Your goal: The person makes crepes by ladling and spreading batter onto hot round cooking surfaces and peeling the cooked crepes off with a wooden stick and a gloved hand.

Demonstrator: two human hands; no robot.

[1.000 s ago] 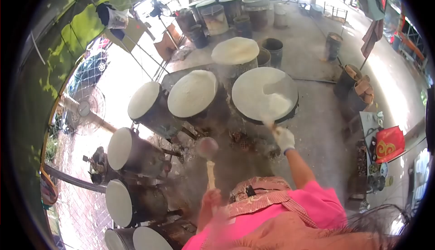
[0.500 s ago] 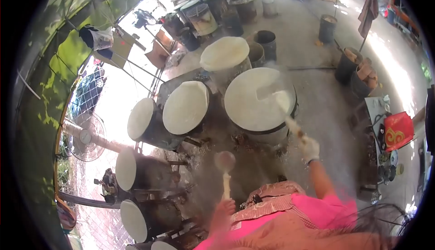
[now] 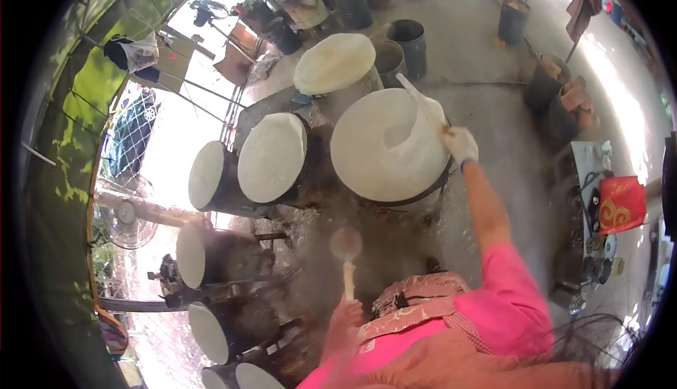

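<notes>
My right hand (image 3: 461, 145), in a pale glove, is closed round the handle of a spatula (image 3: 417, 101) at the right rim of a large round pan (image 3: 363, 153). The spatula is smeared with pale batter and its tip points up and left. A curved mark shows in the batter in the pan. My left hand (image 3: 347, 313) grips the light handle of a round-headed ladle (image 3: 346, 245), held low over the dark ground in front of the pan. Steam blurs the ladle's head.
More white-topped drums stand at left, among them one pan (image 3: 273, 157) beside the large one. Behind are a pale round top (image 3: 335, 63) and a dark bucket (image 3: 407, 40). At right are a bucket of wood pieces (image 3: 572, 107) and a red bag (image 3: 622, 205).
My right hand has moved up beside the pan's right rim, and the spatula has swung from over the batter to the rim. The left hand still holds the ladle low. The view has shifted.
</notes>
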